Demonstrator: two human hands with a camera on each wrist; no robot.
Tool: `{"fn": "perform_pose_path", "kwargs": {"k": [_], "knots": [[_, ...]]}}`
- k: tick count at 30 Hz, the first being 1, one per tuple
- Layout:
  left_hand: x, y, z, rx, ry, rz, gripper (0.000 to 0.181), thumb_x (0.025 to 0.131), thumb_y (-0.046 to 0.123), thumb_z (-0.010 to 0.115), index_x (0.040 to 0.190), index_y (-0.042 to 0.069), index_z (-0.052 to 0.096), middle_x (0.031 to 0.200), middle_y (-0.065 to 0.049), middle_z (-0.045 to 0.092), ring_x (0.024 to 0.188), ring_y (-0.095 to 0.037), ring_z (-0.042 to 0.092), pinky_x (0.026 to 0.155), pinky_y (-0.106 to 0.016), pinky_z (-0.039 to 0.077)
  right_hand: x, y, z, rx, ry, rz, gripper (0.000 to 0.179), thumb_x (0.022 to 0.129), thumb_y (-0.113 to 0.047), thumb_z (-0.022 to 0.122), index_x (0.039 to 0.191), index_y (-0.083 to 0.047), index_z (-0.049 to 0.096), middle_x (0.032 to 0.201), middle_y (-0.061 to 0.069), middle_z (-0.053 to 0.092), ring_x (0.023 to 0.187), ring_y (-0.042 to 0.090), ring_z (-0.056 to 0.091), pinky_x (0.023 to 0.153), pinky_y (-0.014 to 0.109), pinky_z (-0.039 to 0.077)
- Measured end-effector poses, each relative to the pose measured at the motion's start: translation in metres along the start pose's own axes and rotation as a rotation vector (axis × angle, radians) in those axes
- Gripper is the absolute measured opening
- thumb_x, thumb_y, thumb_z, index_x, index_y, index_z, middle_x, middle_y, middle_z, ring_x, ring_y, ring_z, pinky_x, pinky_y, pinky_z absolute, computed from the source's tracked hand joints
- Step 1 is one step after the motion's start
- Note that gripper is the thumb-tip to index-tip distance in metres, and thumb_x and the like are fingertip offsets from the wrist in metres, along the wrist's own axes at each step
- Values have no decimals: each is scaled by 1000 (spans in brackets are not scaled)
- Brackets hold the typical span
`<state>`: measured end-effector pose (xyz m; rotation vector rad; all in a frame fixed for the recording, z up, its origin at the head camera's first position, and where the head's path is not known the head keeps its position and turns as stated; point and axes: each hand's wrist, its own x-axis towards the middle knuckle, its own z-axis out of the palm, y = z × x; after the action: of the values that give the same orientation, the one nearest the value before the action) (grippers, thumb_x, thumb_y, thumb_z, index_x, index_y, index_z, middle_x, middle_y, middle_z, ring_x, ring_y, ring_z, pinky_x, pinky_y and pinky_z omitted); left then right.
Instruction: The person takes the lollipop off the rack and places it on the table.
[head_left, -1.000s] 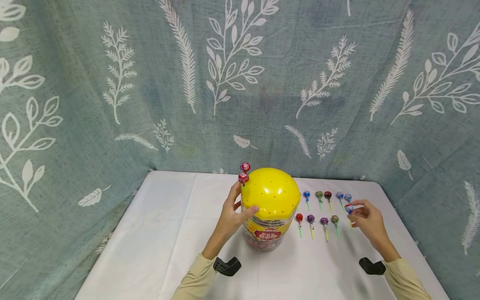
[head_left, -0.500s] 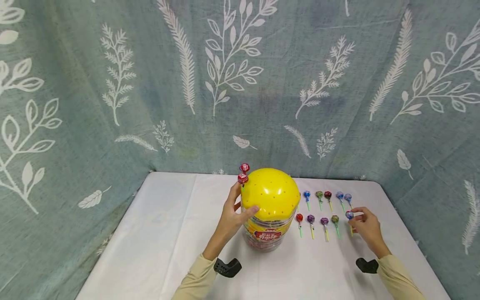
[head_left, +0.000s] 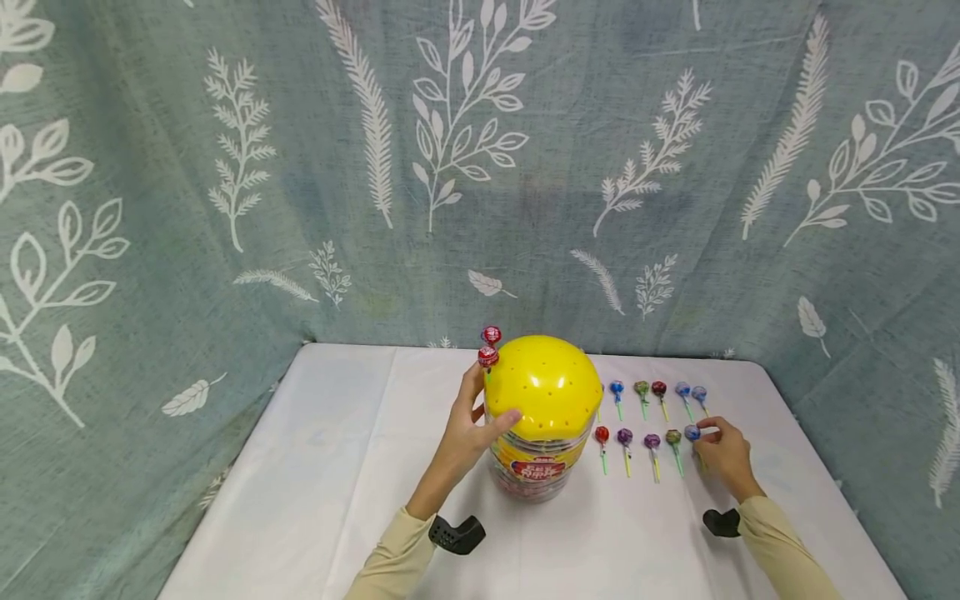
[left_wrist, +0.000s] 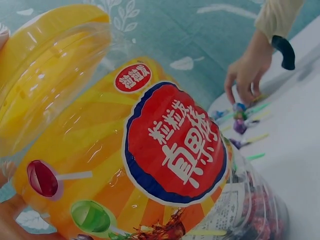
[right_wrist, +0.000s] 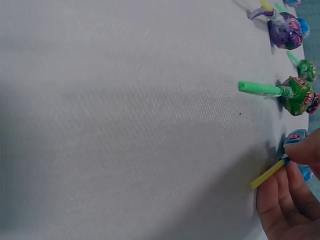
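Observation:
My left hand [head_left: 461, 433] grips the upper side of a clear plastic jar [head_left: 538, 482], thumb lying on its yellow domed lid [head_left: 558, 367]. Two red lollipops [head_left: 488, 357] stand at the lid's left edge, above my fingers. The jar's label [left_wrist: 115, 130] fills much of the left wrist view, and wrapped sweets show through the clear wall below it. At the right end of the front row, my right hand [head_left: 727, 458] pinches a blue-wrapped lollipop [right_wrist: 296, 136] with a yellow stick, low over the tabletop. Beside it lies a green lollipop [right_wrist: 298, 95].
Several lollipops lie in two rows right of the jar: blue, green and dark red ones [head_left: 659, 389] behind, red, purple and green ones [head_left: 626, 437] in front. A white cloth covers the table [head_left: 337, 467]. A grey-green leaf-patterned curtain [head_left: 300, 167] hangs behind.
My right hand has brought the blue lollipop down and left, from beside the back row to the end of the front row. My left hand stays on the jar.

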<state>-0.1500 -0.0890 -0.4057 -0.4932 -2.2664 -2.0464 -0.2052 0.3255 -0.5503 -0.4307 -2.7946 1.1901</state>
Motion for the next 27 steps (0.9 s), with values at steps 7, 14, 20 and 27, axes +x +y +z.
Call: {"fn": "perform_pose_path", "kwargs": {"k": [7,14,20,27], "knots": [[0,-1,-2,3,-4,-6,76,85,25,64,149,16,22,150,-10,28,138,-29,23,105,-57,26,-1,1,-2,-83,39,-39,35,73,-2,58,107,5,54,78,16,62,73,31,54,56,32,40],[-1,0,-3,16,-3,8,76,86,25,64,149,15,22,149,-11,29,137,-29,24,104,-58,27,-5,0,-6,-108,17,-27,34,75,-5,61,107,5,53,76,15,62,71,29,55,56,31,39],[0,1,-3,27,-4,15,77,86,24,63,149,15,21,149,-12,29,137,-30,24,104,-57,28,0,-6,-13,-104,-5,-22,32,82,-12,62,106,7,54,74,16,61,71,31,53,56,34,38],[-1,0,-3,30,1,21,77,85,24,64,149,13,22,149,-12,29,137,-30,24,103,-57,28,48,41,5,-87,91,-164,32,88,-32,65,106,-7,59,85,11,60,69,21,52,50,28,41]]}}
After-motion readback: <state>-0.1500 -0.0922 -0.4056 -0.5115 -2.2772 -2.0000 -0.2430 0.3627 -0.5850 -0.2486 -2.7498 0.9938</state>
